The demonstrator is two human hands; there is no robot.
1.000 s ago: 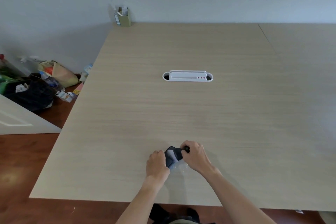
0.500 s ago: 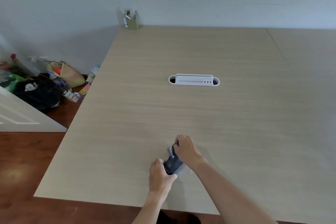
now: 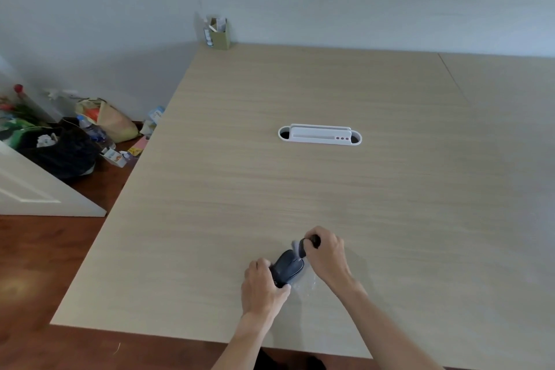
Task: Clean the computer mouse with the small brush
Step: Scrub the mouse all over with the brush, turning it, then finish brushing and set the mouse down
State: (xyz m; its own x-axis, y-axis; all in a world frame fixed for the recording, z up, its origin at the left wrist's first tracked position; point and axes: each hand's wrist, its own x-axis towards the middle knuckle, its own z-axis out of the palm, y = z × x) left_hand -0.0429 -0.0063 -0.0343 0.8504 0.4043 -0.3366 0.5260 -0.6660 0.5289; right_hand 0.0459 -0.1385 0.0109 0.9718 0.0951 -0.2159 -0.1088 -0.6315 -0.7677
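Counter (image 3: 300, 189): pale wood, mostly bare.
Left hand (image 3: 261, 285): clamped on mouse (image 3: 287, 270).
Right hand (image 3: 326, 252): wrapped around brush (image 3: 303, 246).
Risk: mouse could be pushed askew by firm strokes.

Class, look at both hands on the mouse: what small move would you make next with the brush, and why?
Probably draw the small brush back along the top of the computer mouse toward its near end. The right hand holds the brush at the mouse's far end, while the left hand grips the near end on the table, so most of the top looks unswept.
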